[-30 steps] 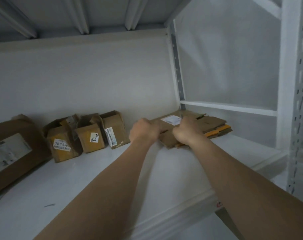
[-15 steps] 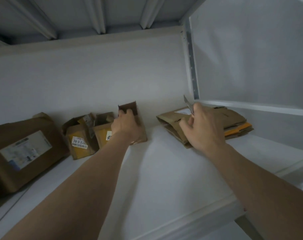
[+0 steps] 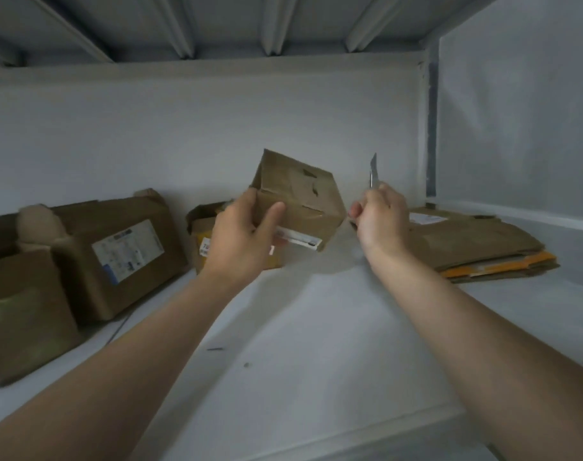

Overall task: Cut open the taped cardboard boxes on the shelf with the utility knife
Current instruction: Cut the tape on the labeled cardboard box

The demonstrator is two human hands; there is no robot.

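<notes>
Raised box point(image 3: 300, 197) and left hand point(image 3: 240, 241) partly hide another box point(image 3: 199, 226), perhaps opened.

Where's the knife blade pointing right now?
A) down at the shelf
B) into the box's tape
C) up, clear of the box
C: the right hand holds the knife blade-up, apart from the box gripped in the left hand.

utility knife point(image 3: 373, 173) handle inside right hand point(image 3: 380, 221)
</notes>
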